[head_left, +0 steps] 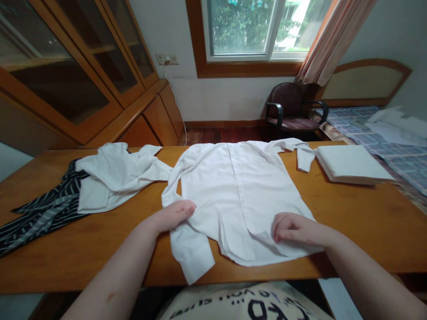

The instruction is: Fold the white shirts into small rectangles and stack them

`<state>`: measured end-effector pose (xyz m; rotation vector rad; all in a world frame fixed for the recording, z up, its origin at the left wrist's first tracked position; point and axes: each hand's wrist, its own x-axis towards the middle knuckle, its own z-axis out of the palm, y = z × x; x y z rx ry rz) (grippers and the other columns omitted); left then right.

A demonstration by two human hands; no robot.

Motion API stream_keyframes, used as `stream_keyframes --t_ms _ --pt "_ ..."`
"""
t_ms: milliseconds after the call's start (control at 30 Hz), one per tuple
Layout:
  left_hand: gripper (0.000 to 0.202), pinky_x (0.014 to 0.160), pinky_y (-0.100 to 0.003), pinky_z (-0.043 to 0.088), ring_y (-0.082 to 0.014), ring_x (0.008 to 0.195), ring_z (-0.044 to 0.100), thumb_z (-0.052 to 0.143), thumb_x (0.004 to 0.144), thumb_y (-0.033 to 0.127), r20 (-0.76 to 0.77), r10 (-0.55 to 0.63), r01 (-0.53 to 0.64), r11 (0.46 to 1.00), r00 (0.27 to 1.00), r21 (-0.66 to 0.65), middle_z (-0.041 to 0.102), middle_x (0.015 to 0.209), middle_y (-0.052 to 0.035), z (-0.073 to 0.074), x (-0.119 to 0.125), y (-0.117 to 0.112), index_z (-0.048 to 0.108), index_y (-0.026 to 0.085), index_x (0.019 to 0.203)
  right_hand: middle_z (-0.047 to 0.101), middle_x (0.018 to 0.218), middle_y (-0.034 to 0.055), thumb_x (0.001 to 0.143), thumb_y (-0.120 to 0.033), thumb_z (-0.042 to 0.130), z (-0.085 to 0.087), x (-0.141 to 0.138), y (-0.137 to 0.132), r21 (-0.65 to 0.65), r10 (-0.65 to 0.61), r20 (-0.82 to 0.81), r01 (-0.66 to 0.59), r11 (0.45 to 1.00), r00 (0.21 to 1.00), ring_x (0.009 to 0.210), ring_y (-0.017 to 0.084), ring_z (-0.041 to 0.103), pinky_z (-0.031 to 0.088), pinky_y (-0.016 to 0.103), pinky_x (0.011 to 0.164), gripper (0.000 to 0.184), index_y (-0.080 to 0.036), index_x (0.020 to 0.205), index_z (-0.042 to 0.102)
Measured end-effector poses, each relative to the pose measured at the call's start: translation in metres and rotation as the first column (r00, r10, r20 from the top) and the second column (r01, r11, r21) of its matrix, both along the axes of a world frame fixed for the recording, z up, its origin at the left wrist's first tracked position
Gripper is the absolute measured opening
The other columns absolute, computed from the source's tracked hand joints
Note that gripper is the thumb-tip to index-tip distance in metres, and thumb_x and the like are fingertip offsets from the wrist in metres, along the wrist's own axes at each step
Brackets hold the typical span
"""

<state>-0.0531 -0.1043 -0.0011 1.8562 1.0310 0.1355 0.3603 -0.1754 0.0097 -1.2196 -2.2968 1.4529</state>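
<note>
A white long-sleeved button-up shirt (213, 186) lies spread front side up on the wooden table before me, with its hem toward me. Near its left side, my left hand (176, 215) is closed on the fabric where the sleeve meets the body. That sleeve bends down, its cuff close to the table's near edge. My right hand (292, 229) has curled fingers pinching the cloth at the lower right front. Both hands' fingertips are partly hidden. The right sleeve lies bent outward near the far edge.
Left on the table (126, 249) are a crumpled white garment (116, 178) and a black striped garment (50, 213). A folded white stack (353, 162) sits at the right. Beyond stand a chair (290, 106), a bed (393, 142) and a glass-doored cabinet (73, 120).
</note>
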Motion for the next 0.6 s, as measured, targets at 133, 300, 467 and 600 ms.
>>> stream_keyframes --t_ms 133,300,467,600 --pt "0.062 0.098 -0.033 0.039 -0.0220 0.102 0.056 0.031 0.087 0.069 0.072 -0.014 0.015 1.000 0.997 -0.022 0.067 0.106 -0.0068 0.009 -0.011 -0.008 0.068 0.019 0.096 0.069 0.090 0.0081 0.088 -0.054 0.052 0.001 -0.003 -0.007 0.003 0.056 -0.048 -0.056 0.998 0.997 0.092 0.021 0.060 0.044 0.034 0.087 0.041 -0.021 0.088 0.077" --pt "0.070 0.111 -0.039 0.026 -0.0255 0.113 0.053 0.030 0.080 0.078 0.070 0.006 -0.005 1.000 0.998 -0.017 0.069 0.105 -0.0078 0.002 -0.030 -0.020 0.072 0.022 0.082 0.067 0.086 0.0064 0.079 -0.050 0.066 0.006 -0.014 -0.019 0.149 -0.028 0.183 0.000 0.989 0.983 0.090 0.024 0.058 0.043 0.039 0.086 0.035 -0.023 0.100 0.071" --pt "0.069 0.103 -0.034 0.036 -0.0202 0.093 0.061 0.022 0.091 0.064 0.040 -0.009 0.011 0.999 0.999 -0.038 0.072 0.090 -0.0066 0.005 -0.030 -0.030 0.073 0.021 0.073 0.065 0.103 0.0090 0.085 -0.044 0.060 0.006 -0.033 -0.034 0.271 -0.164 0.247 0.095 0.958 0.955 0.098 0.025 0.057 0.043 0.040 0.090 0.030 -0.022 0.104 0.067" --pt "0.045 0.089 -0.031 0.045 -0.0208 0.095 0.062 0.040 0.090 0.054 -0.194 0.052 -0.030 0.993 0.980 0.114 0.071 0.101 -0.0034 0.024 -0.002 -0.029 0.073 0.024 0.097 0.063 0.106 0.0095 0.079 -0.043 0.067 0.002 -0.051 -0.043 0.344 -0.146 0.267 0.047 0.938 0.953 0.098 0.026 0.056 0.044 0.039 0.087 0.034 -0.023 0.106 0.064"
